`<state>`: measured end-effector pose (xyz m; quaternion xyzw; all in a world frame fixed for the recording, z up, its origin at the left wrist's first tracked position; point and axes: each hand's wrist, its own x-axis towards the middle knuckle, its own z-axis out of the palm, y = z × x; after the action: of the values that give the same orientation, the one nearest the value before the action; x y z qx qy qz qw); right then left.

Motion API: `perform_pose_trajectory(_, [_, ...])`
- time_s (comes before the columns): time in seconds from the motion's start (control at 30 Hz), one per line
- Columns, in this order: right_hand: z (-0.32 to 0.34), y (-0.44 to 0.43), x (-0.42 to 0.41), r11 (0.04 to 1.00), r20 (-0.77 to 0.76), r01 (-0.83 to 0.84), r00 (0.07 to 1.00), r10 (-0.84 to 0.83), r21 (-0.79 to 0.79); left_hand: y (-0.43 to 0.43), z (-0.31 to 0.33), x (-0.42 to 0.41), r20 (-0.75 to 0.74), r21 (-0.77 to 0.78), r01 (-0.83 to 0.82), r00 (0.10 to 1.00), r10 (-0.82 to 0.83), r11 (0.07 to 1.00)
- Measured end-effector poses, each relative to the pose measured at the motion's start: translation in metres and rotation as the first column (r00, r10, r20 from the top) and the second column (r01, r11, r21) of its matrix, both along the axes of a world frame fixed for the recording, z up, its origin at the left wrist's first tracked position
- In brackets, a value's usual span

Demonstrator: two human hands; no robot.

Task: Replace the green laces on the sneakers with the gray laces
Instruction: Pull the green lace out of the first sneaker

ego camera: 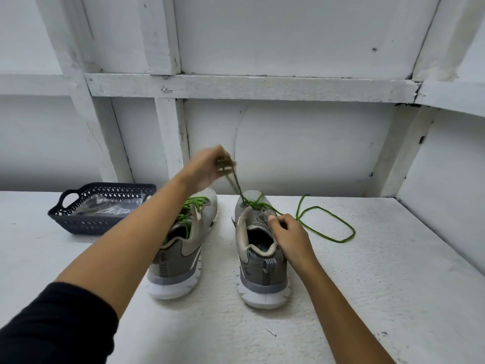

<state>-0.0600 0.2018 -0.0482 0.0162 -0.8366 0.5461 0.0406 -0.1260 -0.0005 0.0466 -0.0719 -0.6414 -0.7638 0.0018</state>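
Two grey sneakers stand side by side on the white table, heels toward me. The left sneaker (181, 248) still carries its green lace (189, 208) threaded through the eyelets. On the right sneaker (258, 256) the green lace (325, 227) is mostly pulled out and trails in a loop over the table to the right. My left hand (207, 166) is raised above the shoes and pinches a strand of that lace, drawn taut up from the front eyelets. My right hand (287, 233) grips the right sneaker's upper beside the tongue.
A dark blue perforated basket (78, 219) sits at the table's left rear, holding a clear plastic packet (105, 206). White panelled walls with beams close off the back and right side.
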Motion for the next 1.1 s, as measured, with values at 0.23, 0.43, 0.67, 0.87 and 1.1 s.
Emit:
perform_pose_trajectory(0.23, [-0.001, 0.0, -0.001, 1.0, -0.001, 0.003, 1.0, -0.003, -0.004, -0.006, -0.001, -0.001, 0.27, -0.659, 0.217, 0.962, -0.043, 0.72])
perform_pose_trajectory(0.43, [-0.002, -0.001, -0.003, 1.0, -0.009, 0.005, 1.0, -0.005, 0.006, 0.029, -0.033, -0.018, 0.141, -0.988, 0.133, 0.983, -0.114, -0.075])
perform_pose_trajectory(0.67, [-0.003, 0.0, -0.004, 1.0, -0.012, -0.001, 1.0, 0.001, 0.012, 0.033, -0.042, -0.018, 0.039, -0.999, 0.039, 0.994, -0.099, 0.003])
perform_pose_trajectory(0.87, [-0.003, 0.001, -0.003, 1.0, -0.01, -0.008, 1.0, 0.008, -0.008, -0.002, -0.006, -0.018, -0.011, -0.76, -0.172, 0.968, 0.252, 0.627])
perform_pose_trajectory(1.1, [-0.004, -0.001, -0.003, 1.0, -0.004, -0.006, 1.0, 0.006, -0.029, -0.014, -0.015, -0.015, -0.244, -0.963, -0.197, 0.926, 0.287, -0.183])
